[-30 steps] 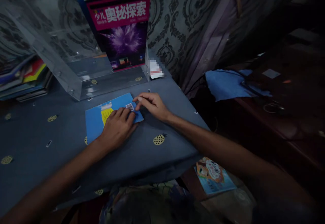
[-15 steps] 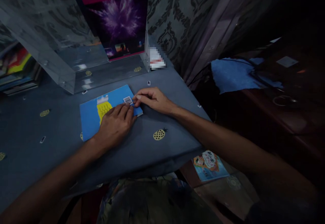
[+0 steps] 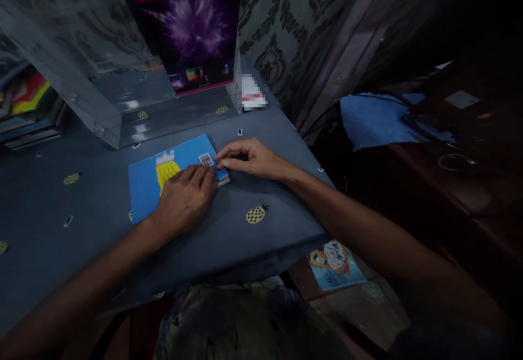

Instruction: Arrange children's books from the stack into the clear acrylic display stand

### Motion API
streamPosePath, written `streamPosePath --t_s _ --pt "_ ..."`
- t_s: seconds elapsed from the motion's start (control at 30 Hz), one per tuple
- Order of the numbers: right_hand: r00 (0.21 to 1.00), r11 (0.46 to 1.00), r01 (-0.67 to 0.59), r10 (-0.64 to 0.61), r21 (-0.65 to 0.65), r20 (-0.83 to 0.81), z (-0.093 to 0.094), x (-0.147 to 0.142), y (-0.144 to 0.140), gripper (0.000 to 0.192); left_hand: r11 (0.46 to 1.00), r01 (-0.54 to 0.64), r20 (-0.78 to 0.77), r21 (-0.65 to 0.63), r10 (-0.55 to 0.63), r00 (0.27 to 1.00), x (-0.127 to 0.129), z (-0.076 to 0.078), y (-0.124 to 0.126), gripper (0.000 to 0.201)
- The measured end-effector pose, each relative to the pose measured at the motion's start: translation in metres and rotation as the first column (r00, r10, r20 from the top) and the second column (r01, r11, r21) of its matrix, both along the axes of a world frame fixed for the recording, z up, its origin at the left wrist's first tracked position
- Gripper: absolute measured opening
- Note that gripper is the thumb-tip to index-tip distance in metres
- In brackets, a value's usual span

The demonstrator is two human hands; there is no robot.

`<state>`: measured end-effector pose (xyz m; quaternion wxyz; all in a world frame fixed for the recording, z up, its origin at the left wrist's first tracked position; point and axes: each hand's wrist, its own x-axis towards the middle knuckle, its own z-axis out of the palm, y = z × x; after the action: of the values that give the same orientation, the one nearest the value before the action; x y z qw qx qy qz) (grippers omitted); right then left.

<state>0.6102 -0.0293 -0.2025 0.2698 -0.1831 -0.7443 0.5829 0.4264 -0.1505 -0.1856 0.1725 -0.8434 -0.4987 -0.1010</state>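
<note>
A blue book (image 3: 143, 177) with a yellow patch and a white barcode lies flat on the cloth-covered table (image 3: 286, 207). My left hand (image 3: 183, 194) rests palm down across its lower right part, fingers stretched out and close together. At the book's right edge, beside the barcode, is my right hand (image 3: 251, 157). Its thumb and fingertips come together there in a pinch on the edge; exactly how much they grip is hard to see. Page edges show at the lower right corner.
A clear acrylic stand (image 3: 110, 128) holds an upright purple-and-pink book (image 3: 200, 33) behind. Stacked books (image 3: 32, 115) sit at the left. Below the table's right edge lies another illustrated book (image 3: 337, 267). A blue cloth (image 3: 371, 120) with dark cables is to the right.
My right hand's fingers have shifted slightly, with the thumb straighter along the edge. A bit more of the page edges shows at the book's lower right corner. My left hand stays on the book.
</note>
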Motion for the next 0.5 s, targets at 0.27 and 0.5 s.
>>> streamPosePath --t_s 0.27,0.5 --pt "0.995 0.983 -0.087 0.079 0.16 0.055 -0.0027 0.0048 0.0028 0.034 0.998 0.035 -0.04 0.058 -0.033 0.999 -0.001 -0.003 -0.0014 0.032" --pt "0.986 0.864 -0.146 0.089 0.481 0.14 -0.0034 0.0034 0.0029 0.026 1.0 0.03 -0.012 -0.004 -0.03 0.999 -0.0058 -0.0033 -0.0022 0.031"
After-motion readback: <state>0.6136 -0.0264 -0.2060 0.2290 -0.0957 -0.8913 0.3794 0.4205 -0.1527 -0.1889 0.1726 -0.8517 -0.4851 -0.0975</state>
